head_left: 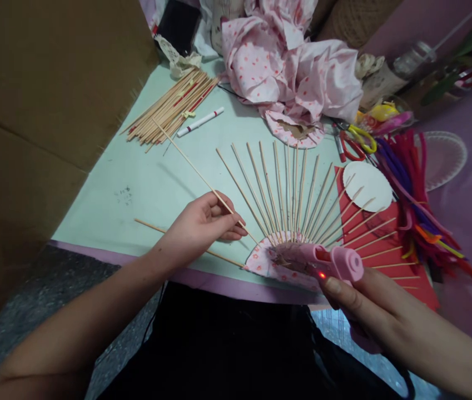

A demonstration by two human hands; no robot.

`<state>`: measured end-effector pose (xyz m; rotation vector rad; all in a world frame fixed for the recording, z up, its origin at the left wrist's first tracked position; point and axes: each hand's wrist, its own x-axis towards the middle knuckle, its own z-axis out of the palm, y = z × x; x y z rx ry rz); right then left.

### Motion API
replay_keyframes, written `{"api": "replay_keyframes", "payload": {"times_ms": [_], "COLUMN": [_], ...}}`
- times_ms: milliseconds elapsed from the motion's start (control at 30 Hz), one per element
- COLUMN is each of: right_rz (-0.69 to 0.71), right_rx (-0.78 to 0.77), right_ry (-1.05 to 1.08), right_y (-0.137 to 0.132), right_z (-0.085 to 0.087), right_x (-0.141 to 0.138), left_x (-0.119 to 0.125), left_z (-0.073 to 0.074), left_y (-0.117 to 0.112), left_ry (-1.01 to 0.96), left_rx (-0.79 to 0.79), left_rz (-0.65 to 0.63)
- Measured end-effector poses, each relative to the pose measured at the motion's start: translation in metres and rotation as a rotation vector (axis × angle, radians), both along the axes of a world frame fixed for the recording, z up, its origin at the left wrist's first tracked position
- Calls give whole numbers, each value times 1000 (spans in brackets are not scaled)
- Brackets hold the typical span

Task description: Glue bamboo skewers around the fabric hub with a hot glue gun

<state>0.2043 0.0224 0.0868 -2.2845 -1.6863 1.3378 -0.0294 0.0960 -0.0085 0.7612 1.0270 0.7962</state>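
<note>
My left hand (pixel 202 225) pinches a long thin wooden stick (pixel 196 169) that slants up to the left over the pale green table (pixel 144 178). My right hand (pixel 369 305) grips a pink glue gun (pixel 327 262), its nozzle over a half-round pink fabric-covered base (pixel 263 261). Several sticks (pixel 294 189) fan out from that base. One more stick (pixel 185 241) lies under my left hand near the table's front edge.
A bundle of spare sticks (pixel 173 108) and a white marker (pixel 200 122) lie at the back left. Pink flowered cloth (pixel 289 61) is heaped behind. A white paper circle (pixel 367 186), red sheet (pixel 389 244), scissors (pixel 354 139), pipe cleaners (pixel 411 189) and a paper plate (pixel 444 158) sit right. Cardboard (pixel 44 100) stands left.
</note>
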Motion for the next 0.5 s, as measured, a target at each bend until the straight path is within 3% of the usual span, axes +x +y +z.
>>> {"api": "replay_keyframes", "payload": {"times_ms": [133, 400, 500], "right_rz": [19, 130, 95], "right_rx": [-123, -154, -133], "right_ry": [84, 178, 144], "right_y": [5, 15, 15], "right_z": [-3, -2, -2], "right_x": [4, 1, -2], "left_x": [-1, -2, -3], "left_z": [-3, -3, -3], "left_y": [0, 1, 1], "left_ry": [-5, 10, 12], "left_rx": [12, 4, 3], "left_rz": [-4, -5, -4]}}
